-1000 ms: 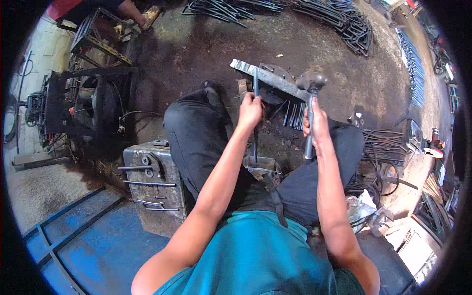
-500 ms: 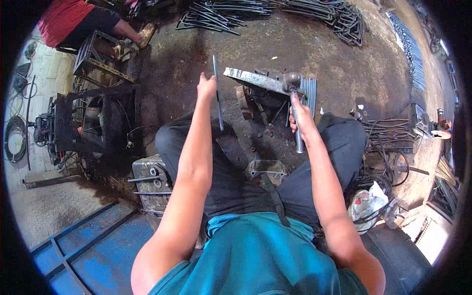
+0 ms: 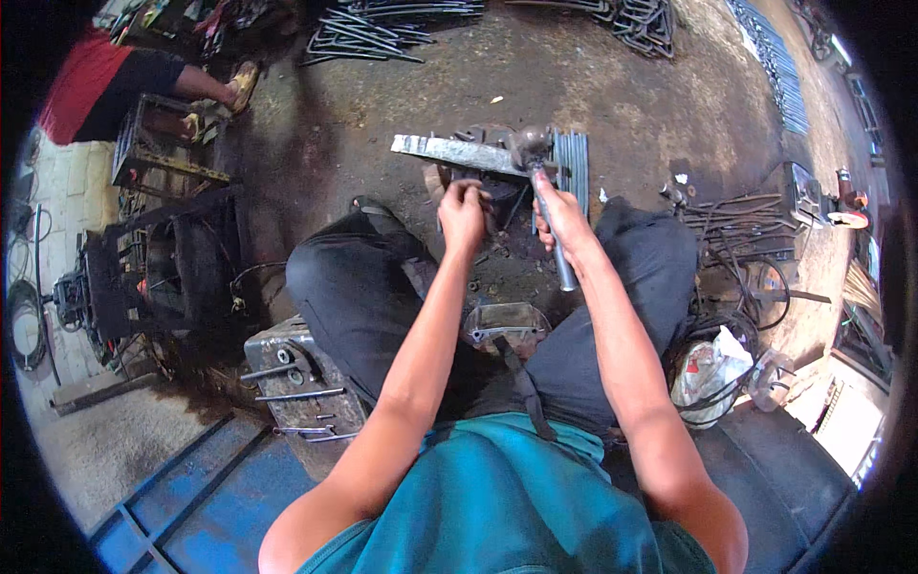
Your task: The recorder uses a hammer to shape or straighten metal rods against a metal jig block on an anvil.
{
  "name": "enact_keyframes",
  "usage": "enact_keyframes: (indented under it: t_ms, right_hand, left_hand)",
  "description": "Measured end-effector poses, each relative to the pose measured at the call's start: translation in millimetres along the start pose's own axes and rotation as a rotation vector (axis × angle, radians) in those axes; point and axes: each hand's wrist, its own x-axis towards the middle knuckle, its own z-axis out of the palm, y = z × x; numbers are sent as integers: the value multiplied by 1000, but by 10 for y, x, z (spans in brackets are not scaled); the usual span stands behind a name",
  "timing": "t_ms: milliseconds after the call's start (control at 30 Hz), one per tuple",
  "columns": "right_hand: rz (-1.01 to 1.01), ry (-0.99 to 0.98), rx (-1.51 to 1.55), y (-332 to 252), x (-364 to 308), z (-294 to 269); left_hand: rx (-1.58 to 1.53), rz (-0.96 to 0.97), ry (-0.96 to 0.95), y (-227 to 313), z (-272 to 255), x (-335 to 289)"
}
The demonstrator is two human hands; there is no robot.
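Note:
In my right hand (image 3: 562, 222) is a hammer (image 3: 560, 263), gripped by its metal handle with the fingers wrapped round it. The rounded hammer head (image 3: 529, 146) is over the right end of a pale, worn metal bar (image 3: 449, 150). My left hand (image 3: 464, 218) is closed just in front of that bar, near its middle. Whatever its fingers hold is hidden; the thin rod seen earlier cannot be made out. Beside the hammer head, to its right, lies a bundle of straight grey metal rods (image 3: 574, 165).
Piles of bent rods (image 3: 368, 33) lie on the dirty floor ahead. A metal block (image 3: 301, 383) with short rods on it stands by my left knee. Dark rods (image 3: 746, 225) and a white plastic bag (image 3: 712, 368) are at right. Another person's leg (image 3: 206, 84) shows at upper left.
My left hand has moved right and down, from holding an upright thin rod to the front of the metal bar. My right hand still holds the hammer; the view has shifted slightly.

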Motion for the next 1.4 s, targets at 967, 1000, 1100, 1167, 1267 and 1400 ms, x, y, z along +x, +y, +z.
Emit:
enact_keyframes:
  t_ms: [967, 1000, 1100, 1167, 1267, 1400]
  right_hand:
    - [185, -76, 260, -271, 71, 35]
    - [202, -90, 258, -275, 109, 52]
    - [250, -85, 215, -294, 177, 84]
    - [240, -112, 219, -286, 252, 80]
    - [252, -54, 228, -270, 383, 57]
    - [293, 37, 258, -289, 540, 155]
  left_hand:
    - [966, -517, 183, -1914, -1085, 997]
    - [1008, -457, 167, -1971, -1085, 1057]
    - [1085, -427, 10, -2227, -1213, 1240]
    - [1102, -408, 64, -2480, -1294, 1293]
    - [1186, -433, -4, -2589, -1153, 1327]
    - [1241, -359, -100, -2624, -1317, 1275]
